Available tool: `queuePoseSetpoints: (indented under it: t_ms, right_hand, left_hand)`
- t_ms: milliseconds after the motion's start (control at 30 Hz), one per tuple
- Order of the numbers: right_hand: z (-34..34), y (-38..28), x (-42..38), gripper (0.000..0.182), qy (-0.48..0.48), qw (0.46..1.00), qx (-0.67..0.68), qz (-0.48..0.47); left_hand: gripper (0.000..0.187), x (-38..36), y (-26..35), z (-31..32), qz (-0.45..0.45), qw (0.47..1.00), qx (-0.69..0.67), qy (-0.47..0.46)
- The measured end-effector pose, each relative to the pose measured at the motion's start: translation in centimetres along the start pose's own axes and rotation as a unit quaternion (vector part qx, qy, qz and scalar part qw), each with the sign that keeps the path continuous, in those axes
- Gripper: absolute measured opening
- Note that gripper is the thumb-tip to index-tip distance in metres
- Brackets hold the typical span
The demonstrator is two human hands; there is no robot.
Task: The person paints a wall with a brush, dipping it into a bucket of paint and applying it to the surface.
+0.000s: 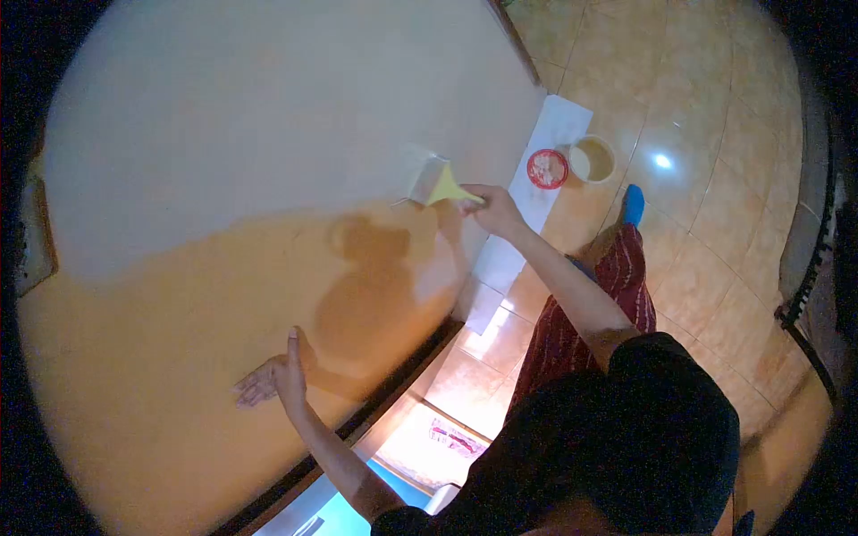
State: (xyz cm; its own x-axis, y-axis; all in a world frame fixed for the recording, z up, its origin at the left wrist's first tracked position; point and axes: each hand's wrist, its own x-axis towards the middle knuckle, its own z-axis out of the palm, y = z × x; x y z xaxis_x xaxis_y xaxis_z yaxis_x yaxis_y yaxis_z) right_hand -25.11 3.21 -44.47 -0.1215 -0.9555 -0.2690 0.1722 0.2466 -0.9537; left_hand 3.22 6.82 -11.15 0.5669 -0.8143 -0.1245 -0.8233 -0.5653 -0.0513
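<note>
My right hand (490, 207) grips the yellow handle of a scraper (436, 182) whose wide blade is pressed against the wall (223, 134), at the edge where pale whitish coating meets orange paint. My left hand (273, 380) rests flat on the orange part of the wall lower down, fingers spread and thumb up, holding nothing. The shadow of my head and arm falls on the wall between the two hands.
On the tiled floor (697, 179) by the wall base stand an open bucket (593, 158) and its red lid (547, 168), on white paper sheets (536, 196). My leg in red patterned cloth (581, 313) and a blue-clad foot (633, 204) are below.
</note>
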Motion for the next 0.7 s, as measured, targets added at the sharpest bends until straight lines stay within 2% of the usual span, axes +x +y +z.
queuePoseSetpoints:
  t_ms: [100,133,167,200,233,300,367,433,500,533,600,633,700]
  right_hand:
    - [-2.4,3.0,0.2,0.032,0.063,0.982,-0.166,0.067]
    - [-2.8,8.7,0.9,0.029,0.135,0.961,-0.240,-0.008]
    - [-3.0,13.5,1.9,0.027,0.207,0.924,-0.309,-0.083]
    - [-4.6,10.4,1.6,0.022,0.149,0.932,-0.321,0.077]
    - [-5.9,7.6,1.2,0.022,0.162,0.936,-0.282,0.133]
    - [-7.5,5.1,1.6,0.031,0.185,0.908,-0.369,0.067]
    - [-8.0,0.4,2.5,0.034,0.257,0.910,-0.323,0.021]
    - [-8.0,-5.2,2.5,0.035,0.315,0.907,-0.271,-0.069]
    - [-6.9,-7.6,3.0,0.035,0.289,0.906,-0.298,-0.079]
    - [-6.2,-8.4,3.2,0.035,0.262,0.905,-0.325,-0.085]
    - [-2.7,-5.7,2.5,0.034,0.235,0.907,-0.323,-0.132]
    - [-1.9,-5.5,0.8,0.036,0.210,0.915,-0.311,-0.148]
    - [-0.7,-4.7,-2.6,0.041,0.147,0.931,-0.287,-0.172]
  left_hand:
    - [0.090,0.2,0.1,0.4,0.010,0.999,0.015,0.038]
    - [0.090,0.0,0.5,0.1,0.011,0.999,0.012,0.039]
    - [0.089,-0.2,1.3,-0.4,-0.032,0.999,0.038,-0.006]
    - [0.088,-0.2,1.9,-0.7,-0.075,0.994,0.062,-0.050]
    - [0.088,0.1,1.3,-0.6,-0.074,0.994,0.061,-0.048]
    - [0.084,0.6,-0.5,0.3,0.055,0.998,-0.006,0.001]
    - [0.082,0.4,-0.6,0.5,0.054,0.998,0.001,0.013]
    - [0.080,0.4,-0.7,0.5,0.054,0.998,0.004,0.028]
    - [0.078,0.9,-0.7,0.3,0.060,0.993,-0.081,-0.063]
    - [0.078,1.3,-1.2,0.5,0.060,0.993,-0.083,-0.064]
    - [0.077,1.8,-2.4,1.0,0.089,0.995,0.024,0.035]
    - [0.077,1.8,-2.3,1.2,0.092,0.995,0.020,0.037]
    - [0.075,1.4,-1.5,1.1,0.050,0.998,-0.038,-0.025]
